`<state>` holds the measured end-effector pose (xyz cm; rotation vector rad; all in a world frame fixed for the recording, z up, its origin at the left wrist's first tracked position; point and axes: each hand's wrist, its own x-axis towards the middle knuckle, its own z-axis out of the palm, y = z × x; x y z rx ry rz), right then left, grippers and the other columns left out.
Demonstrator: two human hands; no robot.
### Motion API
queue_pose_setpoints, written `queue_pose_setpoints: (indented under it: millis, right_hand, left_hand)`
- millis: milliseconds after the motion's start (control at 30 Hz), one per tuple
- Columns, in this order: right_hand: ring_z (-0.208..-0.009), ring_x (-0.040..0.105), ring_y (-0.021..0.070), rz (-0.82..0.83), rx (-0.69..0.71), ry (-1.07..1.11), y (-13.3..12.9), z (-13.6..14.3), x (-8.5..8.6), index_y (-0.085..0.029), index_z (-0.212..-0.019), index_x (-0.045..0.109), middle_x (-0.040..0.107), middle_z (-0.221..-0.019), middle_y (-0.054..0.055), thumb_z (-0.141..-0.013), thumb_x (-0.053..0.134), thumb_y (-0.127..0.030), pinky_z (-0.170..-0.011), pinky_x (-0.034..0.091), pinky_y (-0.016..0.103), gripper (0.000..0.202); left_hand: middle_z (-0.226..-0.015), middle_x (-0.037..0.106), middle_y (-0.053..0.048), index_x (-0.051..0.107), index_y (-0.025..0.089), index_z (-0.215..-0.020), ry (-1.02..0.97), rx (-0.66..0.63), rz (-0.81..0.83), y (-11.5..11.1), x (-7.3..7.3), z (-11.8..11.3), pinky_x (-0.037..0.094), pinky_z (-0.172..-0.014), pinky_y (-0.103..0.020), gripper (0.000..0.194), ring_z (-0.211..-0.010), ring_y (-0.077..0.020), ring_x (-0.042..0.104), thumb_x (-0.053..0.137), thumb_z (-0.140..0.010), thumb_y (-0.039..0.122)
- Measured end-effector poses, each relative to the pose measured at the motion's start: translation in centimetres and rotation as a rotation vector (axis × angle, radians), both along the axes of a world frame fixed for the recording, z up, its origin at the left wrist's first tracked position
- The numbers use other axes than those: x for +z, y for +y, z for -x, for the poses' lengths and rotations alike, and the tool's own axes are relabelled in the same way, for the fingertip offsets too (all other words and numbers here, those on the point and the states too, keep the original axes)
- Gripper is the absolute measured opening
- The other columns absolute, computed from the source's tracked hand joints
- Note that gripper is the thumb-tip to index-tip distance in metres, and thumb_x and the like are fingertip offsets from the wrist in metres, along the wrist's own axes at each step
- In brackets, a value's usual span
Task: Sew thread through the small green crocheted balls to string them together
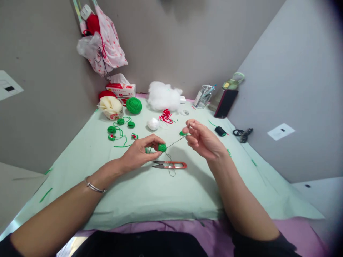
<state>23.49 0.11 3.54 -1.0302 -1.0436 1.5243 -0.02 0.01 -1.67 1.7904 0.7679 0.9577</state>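
Observation:
Between the thumb and fingers of my left hand (143,150) is a small green crocheted piece (162,147). A dark thread (176,141) runs taut from it up to my right hand (202,139), whose thumb and index finger are pinched together. Whether a needle sits in that pinch is too small to tell. A loose loop of the thread hangs below the green piece. It crosses orange-handled thread snips (177,165) lying on the table with their blades toward the left. Another bit of green (182,133) shows behind my right fingertips.
Small green crocheted pieces (112,130) with yarn tails lie left. Behind are a green yarn ball (134,105), white stuffing (164,96), white yarn (153,124) and red yarn (166,116). A black thread spool (220,131), hair claw (244,135) and phone (226,103) are right.

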Motion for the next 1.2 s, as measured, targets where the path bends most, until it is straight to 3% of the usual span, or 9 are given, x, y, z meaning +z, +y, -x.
queue_pose_setpoints:
  millis: [100,167,267,433,600,700,800,1000,1200]
  right_hand:
    - [-0.057,0.06,0.0104,-0.029,-0.065,0.074,0.8,-2.2,0.7,-0.022,-0.085,0.055,0.052,-0.06,-0.009,-0.074,0.082,-0.036,-0.055,0.053,0.022,0.032]
    - [-0.073,0.069,0.0137,-0.204,-0.301,0.137,1.7,-4.5,0.8,-0.022,-0.081,0.058,0.044,-0.055,-0.009,-0.076,0.081,-0.031,-0.076,0.06,0.027,0.026]
    - [-0.086,0.071,0.0126,-0.444,-0.682,0.21,2.5,-9.5,0.9,-0.022,-0.066,0.056,0.043,-0.052,-0.008,-0.081,0.077,-0.019,-0.095,0.056,0.029,0.025]
    - [-0.057,0.058,0.0033,-0.512,-0.907,0.203,2.7,-15.2,1.3,-0.022,-0.057,0.049,0.037,-0.045,-0.01,-0.087,0.068,-0.012,-0.084,0.054,0.018,0.037]
    - [-0.052,0.058,0.0091,-0.445,-0.696,0.106,2.8,-9.3,0.6,-0.017,-0.077,0.065,0.05,-0.05,-0.008,-0.08,0.074,-0.015,-0.062,0.058,0.023,0.01]
    - [-0.068,0.07,0.0152,-0.476,-0.322,-0.12,1.7,-3.6,-0.2,-0.019,-0.097,0.066,0.068,-0.068,-0.002,-0.081,0.079,-0.032,-0.061,0.059,0.026,0.025]
    - [-0.063,0.066,0.0136,-0.516,-0.071,-0.341,-0.1,0.1,-0.8,-0.018,-0.089,0.069,0.07,-0.073,0.001,-0.088,0.073,-0.033,-0.056,0.052,0.025,0.016]
    - [-0.068,0.054,0.0116,-0.847,-0.072,-0.768,-1.7,1.2,-1.2,-0.02,-0.087,0.078,0.06,-0.075,0.001,-0.089,0.073,-0.02,-0.063,0.043,0.025,0.005]
    - [-0.059,0.05,0.0088,-0.943,-0.02,-0.931,-1.7,1.2,-1.5,-0.018,-0.091,0.077,0.059,-0.072,-0.001,-0.093,0.069,-0.019,-0.059,0.039,0.024,0.008]
  left_hand:
    - [-0.096,0.07,-0.004,0.069,0.021,-0.103,0.011,-0.023,0.015,0.1,0.0,0.2,0.055,-0.081,-0.031,0.021,-0.084,-0.016,0.065,0.07,-0.082,0.02]
    - [-0.096,0.07,-0.004,0.07,0.022,-0.101,0.02,-0.039,0.016,0.3,-0.1,0.3,0.055,-0.079,-0.031,0.019,-0.083,-0.0159,0.064,0.07,-0.082,0.021]
    - [-0.095,0.069,-0.004,0.071,0.022,-0.099,0.041,-0.069,0.019,0.5,-0.2,0.5,0.054,-0.078,-0.032,0.018,-0.081,-0.0162,0.063,0.071,-0.081,0.021]
    - [-0.088,0.065,-0.002,0.071,0.021,-0.097,0.066,-0.114,0.107,1.0,-0.2,0.7,0.051,-0.073,-0.03,0.019,-0.078,-0.0151,0.059,0.074,-0.079,0.02]
    - [-0.094,0.065,-0.003,0.068,0.02,-0.107,-0.055,-0.12,0.31,1.2,-0.1,0.7,0.054,-0.079,-0.031,0.031,-0.086,-0.0159,0.061,0.079,-0.078,0.025]
    - [-0.105,0.066,-0.005,0.067,0.02,-0.109,-0.114,-0.125,0.328,1.3,0.1,0.8,0.055,-0.088,-0.035,0.032,-0.095,-0.0176,0.062,0.079,-0.081,0.031]
    - [-0.109,0.067,-0.006,0.066,0.02,-0.109,-0.162,-0.115,0.309,1.3,0.2,0.9,0.054,-0.092,-0.036,0.027,-0.096,-0.0174,0.065,0.074,-0.087,0.033]
    - [-0.106,0.068,-0.005,0.064,0.02,-0.109,-0.193,-0.046,0.311,1.2,0.5,1.0,0.054,-0.09,-0.034,0.03,-0.095,-0.0188,0.069,0.077,-0.085,0.032]
    - [-0.108,0.067,-0.005,0.066,0.019,-0.108,-0.174,-0.027,0.292,1.2,0.6,1.0,0.052,-0.091,-0.035,0.029,-0.097,-0.0191,0.069,0.078,-0.084,0.032]
